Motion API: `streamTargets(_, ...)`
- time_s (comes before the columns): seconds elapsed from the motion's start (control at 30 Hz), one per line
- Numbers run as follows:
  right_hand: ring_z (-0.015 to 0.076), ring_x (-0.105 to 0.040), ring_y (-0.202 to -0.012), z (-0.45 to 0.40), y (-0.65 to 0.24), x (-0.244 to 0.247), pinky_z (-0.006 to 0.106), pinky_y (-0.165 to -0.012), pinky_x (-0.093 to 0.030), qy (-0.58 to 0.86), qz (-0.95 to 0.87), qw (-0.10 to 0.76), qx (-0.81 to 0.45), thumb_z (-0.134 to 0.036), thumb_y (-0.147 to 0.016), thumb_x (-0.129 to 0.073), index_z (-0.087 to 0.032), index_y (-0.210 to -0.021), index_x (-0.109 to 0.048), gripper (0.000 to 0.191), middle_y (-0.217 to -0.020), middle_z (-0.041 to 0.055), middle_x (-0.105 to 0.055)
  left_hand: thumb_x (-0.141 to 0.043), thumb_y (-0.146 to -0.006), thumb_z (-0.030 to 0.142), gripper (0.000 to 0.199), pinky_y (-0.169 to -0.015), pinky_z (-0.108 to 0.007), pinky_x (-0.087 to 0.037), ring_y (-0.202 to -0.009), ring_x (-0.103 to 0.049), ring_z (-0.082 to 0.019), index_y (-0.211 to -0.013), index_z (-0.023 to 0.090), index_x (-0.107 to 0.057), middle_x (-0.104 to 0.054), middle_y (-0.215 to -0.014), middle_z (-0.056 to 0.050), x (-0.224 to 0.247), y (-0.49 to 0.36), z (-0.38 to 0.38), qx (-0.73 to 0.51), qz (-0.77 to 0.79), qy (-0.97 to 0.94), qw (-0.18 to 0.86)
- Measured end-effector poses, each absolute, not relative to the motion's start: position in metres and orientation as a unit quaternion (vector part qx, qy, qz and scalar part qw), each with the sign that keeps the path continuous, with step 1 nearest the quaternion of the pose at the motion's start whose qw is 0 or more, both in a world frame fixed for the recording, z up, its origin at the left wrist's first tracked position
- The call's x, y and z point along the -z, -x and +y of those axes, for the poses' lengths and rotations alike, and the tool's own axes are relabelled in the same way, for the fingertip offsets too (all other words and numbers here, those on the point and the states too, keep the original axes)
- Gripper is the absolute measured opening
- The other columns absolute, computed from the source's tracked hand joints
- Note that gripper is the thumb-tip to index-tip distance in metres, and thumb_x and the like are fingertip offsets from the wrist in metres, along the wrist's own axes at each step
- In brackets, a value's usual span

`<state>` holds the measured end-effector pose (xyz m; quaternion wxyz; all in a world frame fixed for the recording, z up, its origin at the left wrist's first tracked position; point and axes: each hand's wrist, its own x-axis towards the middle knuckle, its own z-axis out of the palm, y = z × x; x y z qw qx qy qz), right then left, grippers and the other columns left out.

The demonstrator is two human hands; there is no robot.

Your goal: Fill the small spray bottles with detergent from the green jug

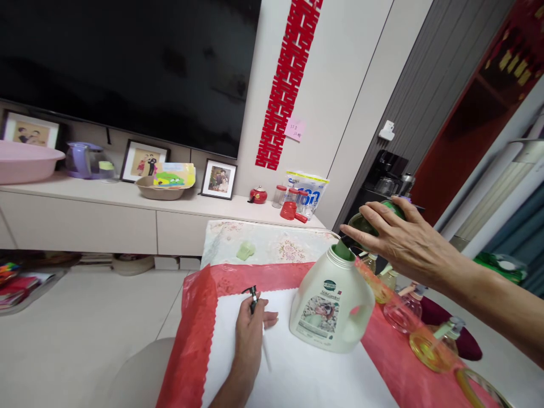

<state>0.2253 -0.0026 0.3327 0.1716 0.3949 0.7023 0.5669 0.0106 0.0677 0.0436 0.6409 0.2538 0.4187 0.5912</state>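
My left hand (247, 334) is closed on a black pump top (253, 296), held by its upper part with the pale tube hanging down over the white sheet. In my right hand (397, 232), a dark green bottle (360, 226) is tipped with its neck down at the mouth of a large pale green detergent jug (306, 297). The jug stands upright on the table, and a green spout (343, 251) shows in its neck. Whether liquid is flowing cannot be seen. A light green cap (245, 250) lies on the flowered cloth beyond.
Several pump bottles (403, 311) stand along the table's right side, partly behind red plastic film (191, 317). A tape roll (478, 391) is at the lower right corner. Behind, a low cabinet (85, 209) carries framed photos, a jug, a pink basin (29, 164) and red-lidded jars.
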Motion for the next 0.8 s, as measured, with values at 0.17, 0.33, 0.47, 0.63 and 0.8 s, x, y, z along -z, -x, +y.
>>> streamTargets(0.17, 0.0287, -0.040, -0.127, -0.003, -0.224, -0.334, 0.057, -0.108, -0.030, -0.404, 0.698, 0.174, -0.566, -0.005, -0.088, -0.052, -0.031, -0.144, -0.037, 0.063, -0.135, 0.0157, -0.039, -0.067, -0.078, 0.036, 0.035, -0.064, -0.035, -0.062, -0.061, -0.071, -0.017, -0.104, 0.015, -0.056, -0.066, -0.091, -0.004, -0.043, -0.010, 0.068, -0.592, 0.417, -0.255, 0.640)
streamTargets(0.33, 0.0286, -0.038, -0.129, -0.004, -0.221, -0.335, 0.058, -0.110, -0.026, -0.410, 0.686, 0.175, -0.574, -0.009, -0.088, -0.058, -0.031, -0.142, -0.038, 0.063, -0.136, 0.0159, -0.039, -0.066, -0.079, 0.036, 0.034, -0.065, -0.036, -0.062, -0.062, -0.071, -0.017, -0.104, 0.015, -0.056, -0.065, -0.092, -0.004, -0.040, -0.011, 0.069, -0.590, 0.419, -0.261, 0.639)
streamTargets(0.47, 0.0289, -0.038, -0.129, -0.004, -0.218, -0.335, 0.059, -0.111, -0.024, -0.406, 0.684, 0.175, -0.581, -0.009, -0.087, -0.060, -0.031, -0.142, -0.040, 0.062, -0.137, 0.0156, -0.039, -0.067, -0.079, 0.037, 0.035, -0.065, -0.036, -0.062, -0.062, -0.070, -0.017, -0.104, 0.016, -0.056, -0.065, -0.092, -0.004, -0.039, -0.011, 0.070, -0.594, 0.415, -0.260, 0.638)
streamTargets(0.63, 0.0292, -0.037, -0.130, -0.006, -0.216, -0.333, 0.059, -0.111, -0.024, -0.405, 0.683, 0.179, -0.581, -0.003, -0.085, -0.054, -0.030, -0.145, -0.037, 0.068, -0.135, 0.0157, -0.039, -0.069, -0.077, 0.038, 0.036, -0.065, -0.037, -0.061, -0.062, -0.071, -0.018, -0.103, 0.016, -0.056, -0.066, -0.091, -0.004, -0.040, -0.010, 0.069, -0.596, 0.411, -0.263, 0.638)
streamTargets(0.8, 0.0276, -0.039, -0.127, -0.004, -0.223, -0.323, 0.058, -0.110, -0.026, -0.427, 0.682, 0.160, -0.572, 0.008, -0.076, -0.043, -0.032, -0.147, -0.035, 0.082, -0.131, 0.0135, -0.042, -0.067, -0.080, 0.041, 0.036, -0.066, -0.037, -0.061, -0.064, -0.071, -0.018, -0.103, 0.016, -0.057, -0.067, -0.095, -0.005, -0.039, -0.010, 0.068, -0.593, 0.415, -0.275, 0.633)
